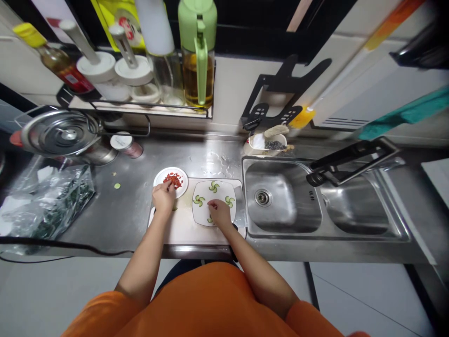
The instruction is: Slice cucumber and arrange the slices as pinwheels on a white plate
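Note:
My left hand (163, 200) reaches over the near edge of a small round white plate (158, 178), its fingers pinched at a pile of chopped red pieces (177, 179) that look like chili. Whether a piece is between the fingertips is hidden. My right hand (220, 214) is above a squarish white plate (201, 185), fingertips pinched near its centre; anything in them is too small to make out. On that plate lie several fans of green cucumber slices (213, 186), one partly behind my right hand. Underneath is a pale cutting board (189, 236).
Right of the board is a double steel sink (284, 196) with a black faucet (351, 161). A plastic bag of greens (63, 206), a lidded steel pot (66, 135) and a small jar (126, 144) stand left. Bottles and seasoning jars (136, 79) fill a wall rack above.

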The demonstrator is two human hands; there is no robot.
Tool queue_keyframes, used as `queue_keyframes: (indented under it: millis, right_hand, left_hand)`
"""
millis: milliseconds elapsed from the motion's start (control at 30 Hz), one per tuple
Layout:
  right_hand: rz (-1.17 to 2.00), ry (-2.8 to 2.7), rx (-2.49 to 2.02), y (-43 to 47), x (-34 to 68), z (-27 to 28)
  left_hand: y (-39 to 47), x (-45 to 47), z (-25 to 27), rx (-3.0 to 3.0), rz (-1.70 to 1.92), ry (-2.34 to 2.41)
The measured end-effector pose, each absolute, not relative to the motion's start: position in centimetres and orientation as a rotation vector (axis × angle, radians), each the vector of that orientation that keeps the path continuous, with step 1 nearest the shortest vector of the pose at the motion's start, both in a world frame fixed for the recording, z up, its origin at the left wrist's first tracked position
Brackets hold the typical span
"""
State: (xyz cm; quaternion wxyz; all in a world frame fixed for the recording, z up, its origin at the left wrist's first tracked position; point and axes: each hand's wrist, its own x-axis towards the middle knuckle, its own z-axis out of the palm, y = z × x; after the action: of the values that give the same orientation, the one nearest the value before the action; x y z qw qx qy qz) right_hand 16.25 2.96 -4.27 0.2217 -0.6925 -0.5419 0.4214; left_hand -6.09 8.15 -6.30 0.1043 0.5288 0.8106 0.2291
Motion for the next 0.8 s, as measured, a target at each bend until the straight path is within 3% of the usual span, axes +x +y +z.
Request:
queue_keyframes:
  millis: [400, 633, 800]
  right_hand:
    - [1.16, -1.497, -1.907, 2.9, 17.1, -4.8]
    - [1.206, -1.446, -1.888, 3.5, 17.6, -4.2]
    - [1.182, -1.411, -1.872, 4.5, 17.6, -3.4]
  left_hand:
    - [7.2, -6.0, -5.6, 1.548, 0.572, 2.415]
    - [6.4, -5.7, -3.6, 1.169, 0.771, 2.335]
    - [6.7, -2.1, -1.9, 0.979, 0.931, 1.983]
